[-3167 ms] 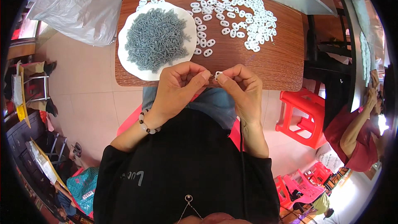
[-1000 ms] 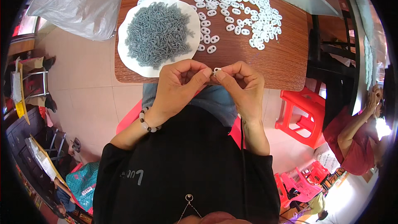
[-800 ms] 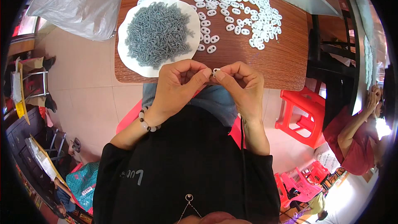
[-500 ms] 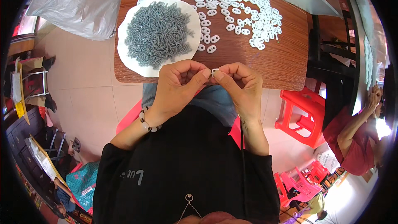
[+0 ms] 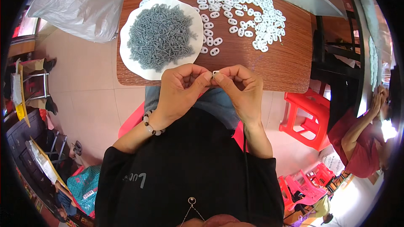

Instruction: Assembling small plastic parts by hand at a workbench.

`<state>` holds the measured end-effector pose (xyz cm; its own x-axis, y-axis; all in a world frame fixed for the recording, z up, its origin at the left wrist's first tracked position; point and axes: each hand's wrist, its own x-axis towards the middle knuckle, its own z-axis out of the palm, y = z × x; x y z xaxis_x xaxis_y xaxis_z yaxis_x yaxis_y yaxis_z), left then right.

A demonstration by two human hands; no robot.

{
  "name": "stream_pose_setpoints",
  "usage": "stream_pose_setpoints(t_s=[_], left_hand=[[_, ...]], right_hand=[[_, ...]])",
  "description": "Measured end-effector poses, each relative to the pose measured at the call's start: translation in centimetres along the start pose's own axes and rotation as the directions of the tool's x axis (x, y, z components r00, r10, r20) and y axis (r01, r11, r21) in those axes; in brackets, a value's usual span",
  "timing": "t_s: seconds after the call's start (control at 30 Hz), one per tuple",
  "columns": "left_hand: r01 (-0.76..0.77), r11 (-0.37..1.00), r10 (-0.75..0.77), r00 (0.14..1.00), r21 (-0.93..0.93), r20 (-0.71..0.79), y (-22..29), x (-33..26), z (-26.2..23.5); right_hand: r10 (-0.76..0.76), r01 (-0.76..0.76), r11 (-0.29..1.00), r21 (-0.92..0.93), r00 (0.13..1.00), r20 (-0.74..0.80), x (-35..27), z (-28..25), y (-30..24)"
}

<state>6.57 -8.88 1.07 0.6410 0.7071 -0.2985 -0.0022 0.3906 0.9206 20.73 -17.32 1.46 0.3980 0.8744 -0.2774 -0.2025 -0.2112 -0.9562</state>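
Observation:
Just past the table's near edge, my two hands meet fingertip to fingertip. My right hand (image 5: 246,94) pinches a small white two-hole plastic piece (image 5: 215,72) between thumb and forefinger. My left hand (image 5: 183,90) is closed in a pinch against the same spot; whatever its fingertips hold is hidden. Beyond the left hand, a white scalloped plate (image 5: 125,48) carries a heap of small grey ridged pieces (image 5: 160,35), like screws or springs. Loose white oval two-hole pieces (image 5: 265,25) lie scattered to the plate's right.
The brown wooden table (image 5: 286,65) holds a few more white pieces behind the plate. Translucent bags (image 5: 78,6) stand at the far left and right. A red stool (image 5: 307,120) is right of the table. Another person in a dark red top (image 5: 353,143) sits at the far right.
Both hands stay pinched together, shifting very slightly left. The white piece between the fingertips has turned or moved a little. Plate and scattered pieces look the same.

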Motion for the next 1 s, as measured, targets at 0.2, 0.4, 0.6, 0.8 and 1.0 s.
stream_pose_setpoints(t_s=[0.2,0.4,0.6,0.8,1.0], left_hand=[[0.031,0.998,-0.031,1.000,-0.047,0.001,0.3,0.0,0.0],[0.046,0.998,-0.044,0.998,-0.053,0.036,0.0,0.1,-0.5],[0.050,0.996,-0.046,0.998,-0.070,0.051,0.0,0.5,-0.4],[0.022,0.997,-0.019,0.999,-0.071,0.038,-0.2,0.7,-0.4],[0.046,0.996,-0.043,0.998,-0.081,0.047,-0.2,0.8,-0.5]], right_hand=[[0.042,-0.040,0.984,0.174,0.999,-0.009,0.1,0.2,-0.8],[0.029,-0.028,0.982,0.186,1.000,-0.003,0.1,0.1,-0.9],[0.040,-0.038,0.979,0.202,0.999,-0.009,0.2,0.0,-1.0],[0.045,-0.043,0.983,0.179,0.999,-0.008,0.2,-0.2,-0.9],[0.030,-0.029,0.985,0.168,1.000,-0.006,0.3,-0.2,-1.0]])
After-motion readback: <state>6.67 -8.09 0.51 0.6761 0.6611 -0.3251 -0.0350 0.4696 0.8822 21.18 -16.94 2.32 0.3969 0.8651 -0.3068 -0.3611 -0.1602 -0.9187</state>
